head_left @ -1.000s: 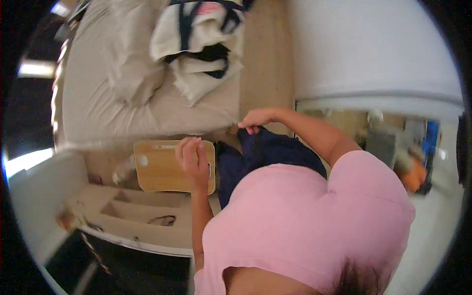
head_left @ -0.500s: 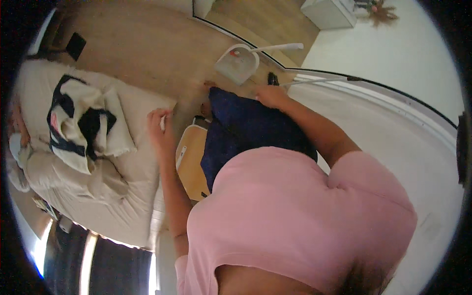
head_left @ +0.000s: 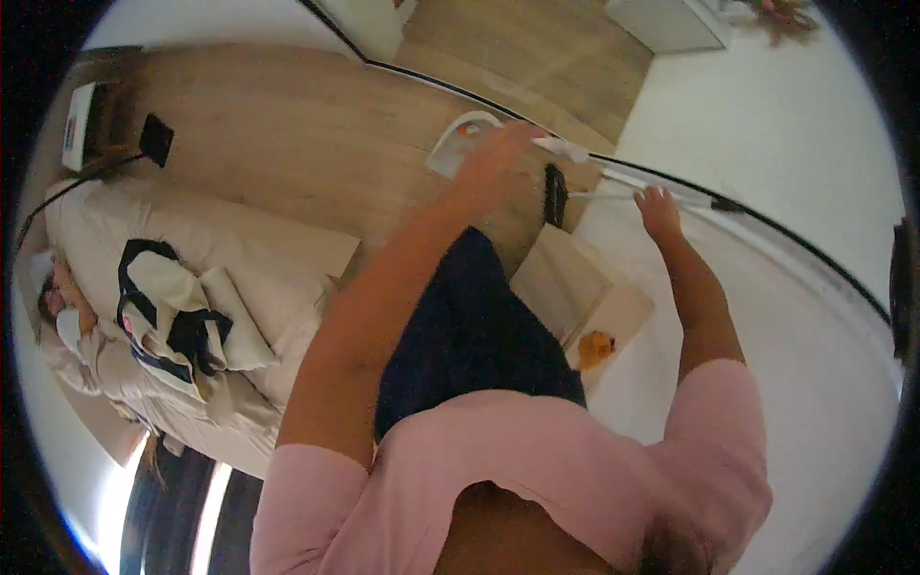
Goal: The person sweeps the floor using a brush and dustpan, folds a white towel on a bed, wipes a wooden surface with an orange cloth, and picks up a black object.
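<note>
My right hand (head_left: 658, 213) is closed around the pale handle of a broom (head_left: 554, 195), whose dark head rests at floor level to the left of the hand. My left hand (head_left: 503, 153) stretches across in front of me, over a white dustpan (head_left: 446, 149) with a small reddish bit in it. Its fingers come close to the dustpan's white handle (head_left: 565, 149), but motion blur hides whether they grip it. The dustpan stands on the wooden floor, partly covered by that hand.
A bed (head_left: 307, 240) with a cream and black cloth item (head_left: 182, 316) on it fills the left, where another person (head_left: 72, 297) lies. Right of my legs is a pale box-like piece (head_left: 565, 278) with an orange item (head_left: 596, 350). A black-edged frame (head_left: 441, 86) runs behind the dustpan.
My left hand has swung from beside the bed across to the dustpan's handle. My right hand has moved right along with the broom. The view has shifted, showing the pale box-like piece.
</note>
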`<state>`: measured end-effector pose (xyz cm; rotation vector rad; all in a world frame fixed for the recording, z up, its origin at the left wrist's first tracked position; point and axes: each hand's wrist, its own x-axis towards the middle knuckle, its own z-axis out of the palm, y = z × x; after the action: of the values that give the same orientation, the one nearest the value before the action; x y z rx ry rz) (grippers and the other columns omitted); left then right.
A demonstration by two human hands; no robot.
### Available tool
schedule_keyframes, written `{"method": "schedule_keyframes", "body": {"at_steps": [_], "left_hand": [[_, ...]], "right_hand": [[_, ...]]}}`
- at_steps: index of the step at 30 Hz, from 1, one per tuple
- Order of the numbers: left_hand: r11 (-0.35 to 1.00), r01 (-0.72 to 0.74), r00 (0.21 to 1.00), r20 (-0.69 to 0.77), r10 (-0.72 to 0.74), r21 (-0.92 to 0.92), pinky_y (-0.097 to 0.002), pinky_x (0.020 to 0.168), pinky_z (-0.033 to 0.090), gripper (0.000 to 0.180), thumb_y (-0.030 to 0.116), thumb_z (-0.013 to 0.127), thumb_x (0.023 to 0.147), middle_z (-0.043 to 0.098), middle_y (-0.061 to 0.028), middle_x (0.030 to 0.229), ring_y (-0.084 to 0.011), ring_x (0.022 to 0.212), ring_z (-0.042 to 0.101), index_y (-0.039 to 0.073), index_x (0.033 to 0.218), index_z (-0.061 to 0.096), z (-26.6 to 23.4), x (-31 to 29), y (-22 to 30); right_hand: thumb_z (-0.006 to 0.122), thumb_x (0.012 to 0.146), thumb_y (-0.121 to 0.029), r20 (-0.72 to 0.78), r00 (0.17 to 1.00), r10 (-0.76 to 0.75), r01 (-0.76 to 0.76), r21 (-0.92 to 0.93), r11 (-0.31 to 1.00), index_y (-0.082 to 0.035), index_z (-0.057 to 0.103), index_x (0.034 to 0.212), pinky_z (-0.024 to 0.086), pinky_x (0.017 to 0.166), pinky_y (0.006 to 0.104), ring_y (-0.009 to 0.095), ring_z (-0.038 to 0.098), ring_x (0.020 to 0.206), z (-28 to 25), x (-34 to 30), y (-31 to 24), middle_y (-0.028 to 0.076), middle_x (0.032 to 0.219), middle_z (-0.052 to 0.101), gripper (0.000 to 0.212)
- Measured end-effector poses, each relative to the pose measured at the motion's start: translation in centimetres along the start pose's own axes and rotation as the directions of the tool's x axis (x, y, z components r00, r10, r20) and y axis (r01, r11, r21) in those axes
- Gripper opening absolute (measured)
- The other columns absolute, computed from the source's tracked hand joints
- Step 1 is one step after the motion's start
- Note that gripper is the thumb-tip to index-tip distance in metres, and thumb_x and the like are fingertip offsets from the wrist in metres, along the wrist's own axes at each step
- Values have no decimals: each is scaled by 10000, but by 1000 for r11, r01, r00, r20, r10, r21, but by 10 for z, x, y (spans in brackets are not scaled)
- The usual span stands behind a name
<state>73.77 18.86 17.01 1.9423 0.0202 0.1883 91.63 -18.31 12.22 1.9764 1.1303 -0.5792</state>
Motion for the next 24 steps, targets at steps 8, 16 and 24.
{"method": "schedule_keyframes", "body": {"at_steps": [8,16,24], "left_hand": [[999,37,983,179,-29,-40,-402,952,380,644,103,698,644,473,-161,1245,-337,1143,439,122,1242,461,72,54,-27],[986,166,978,120,-168,21,-399,1016,341,828,-2,665,639,395,-218,1312,-371,1206,390,97,1377,301,55,48,-31],[914,391,886,-223,-406,-109,-399,995,343,580,49,613,729,411,-188,1264,-343,1203,383,47,1274,413,-80,-25,-37]], "right_hand": [[493,862,-151,-23,996,-86,78,-229,970,-172,466,1280,433,826,401,232,537,968,19,9,31,56,950,555,420],[477,842,-84,57,998,-30,26,62,998,-98,449,1270,524,589,360,250,635,706,-70,-57,0,139,912,565,428],[446,891,-216,440,889,-129,-89,442,892,-160,412,1322,455,850,458,351,581,985,-134,-100,10,186,1095,592,436]]}}
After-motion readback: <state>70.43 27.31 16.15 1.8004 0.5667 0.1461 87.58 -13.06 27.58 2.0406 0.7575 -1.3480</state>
